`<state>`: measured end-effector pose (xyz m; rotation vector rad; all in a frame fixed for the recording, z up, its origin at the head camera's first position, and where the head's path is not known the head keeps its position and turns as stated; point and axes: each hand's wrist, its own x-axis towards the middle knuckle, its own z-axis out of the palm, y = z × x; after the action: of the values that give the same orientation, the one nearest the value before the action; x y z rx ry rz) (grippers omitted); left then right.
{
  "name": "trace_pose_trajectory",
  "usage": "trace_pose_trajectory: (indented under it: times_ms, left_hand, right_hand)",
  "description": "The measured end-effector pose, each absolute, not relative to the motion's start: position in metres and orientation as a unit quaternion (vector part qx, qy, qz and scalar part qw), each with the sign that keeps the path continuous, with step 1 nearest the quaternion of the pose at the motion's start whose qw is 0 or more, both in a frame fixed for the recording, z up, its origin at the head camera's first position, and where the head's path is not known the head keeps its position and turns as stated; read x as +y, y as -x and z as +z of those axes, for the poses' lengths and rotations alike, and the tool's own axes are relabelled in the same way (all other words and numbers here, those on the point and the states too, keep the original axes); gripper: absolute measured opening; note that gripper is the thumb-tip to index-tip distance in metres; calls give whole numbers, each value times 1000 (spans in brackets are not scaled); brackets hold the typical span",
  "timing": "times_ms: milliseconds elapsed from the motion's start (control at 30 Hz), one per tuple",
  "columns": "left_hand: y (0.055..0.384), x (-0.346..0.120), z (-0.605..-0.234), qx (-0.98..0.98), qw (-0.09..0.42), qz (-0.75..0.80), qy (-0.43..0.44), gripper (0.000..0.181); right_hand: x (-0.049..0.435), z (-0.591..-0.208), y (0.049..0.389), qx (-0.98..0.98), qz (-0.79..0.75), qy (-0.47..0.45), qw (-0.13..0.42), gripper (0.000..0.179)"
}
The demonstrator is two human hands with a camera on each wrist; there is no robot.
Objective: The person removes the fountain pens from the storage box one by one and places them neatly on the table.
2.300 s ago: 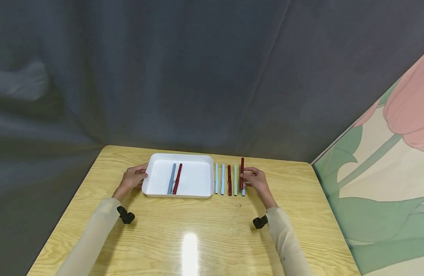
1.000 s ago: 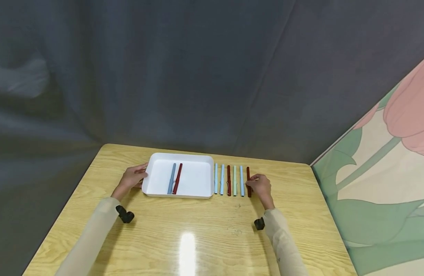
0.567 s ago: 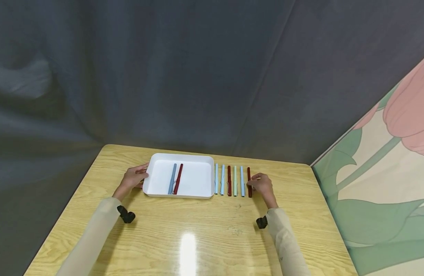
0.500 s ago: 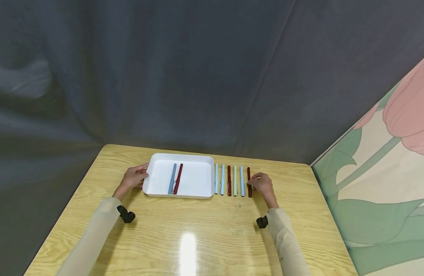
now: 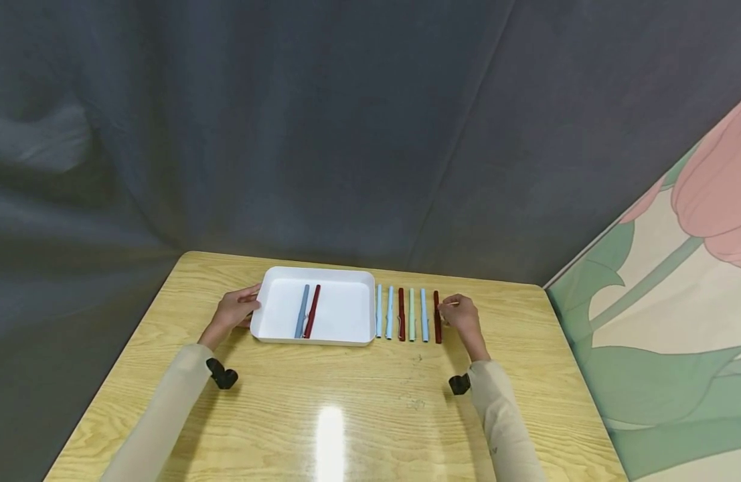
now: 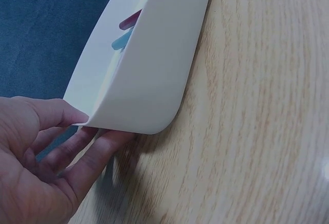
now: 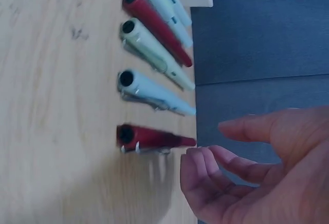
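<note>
A white tray [image 5: 346,314] lies at the left with a grey-blue pen [image 5: 302,312] and a red pen [image 5: 312,312] in it. My left hand [image 5: 233,310] pinches its left rim, thumb on the edge and fingers against the outer wall, as the left wrist view shows. Right of the tray several clip pens stand in a row: light blue ones, a red one, a pale green pen [image 5: 412,315], another light blue pen [image 7: 154,93] and a dark red pen [image 7: 154,137] at the end. Beside that end pen hovers my right hand [image 7: 257,167], thumb and fingers apart, holding nothing.
The wooden table [image 5: 376,415] runs up to a dark curtain [image 5: 346,134] at the back. A flower-printed panel [image 5: 677,301] stands along the right side.
The dark red pen came down from above the last light blue pen to the table, right of it. My right hand has since let go and lifted slightly away. The left hand stays at the tray.
</note>
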<state>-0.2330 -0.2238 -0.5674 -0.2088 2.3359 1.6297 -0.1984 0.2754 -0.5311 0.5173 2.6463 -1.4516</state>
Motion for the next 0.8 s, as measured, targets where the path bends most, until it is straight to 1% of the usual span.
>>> trace_pose_trajectory:
  times_ms: [167,433,600,800]
  left_hand:
    - [234,-222,-567,813,139,562,71,57]
    - [230,-223,-564,806,132,573,69,58]
    - [231,-220,-566,809,131,570,67,57]
    - [231,-217,-567,810,118,570,69,57]
  right_hand:
    - [270,-528,201,816,-553,-159,58,29]
    - [251,-524,204,745,-639,-147,120,37]
    - [237,-523,202,737,-650,-144,119,38]
    - [217,-518,205,732,-655,-145,116,39]
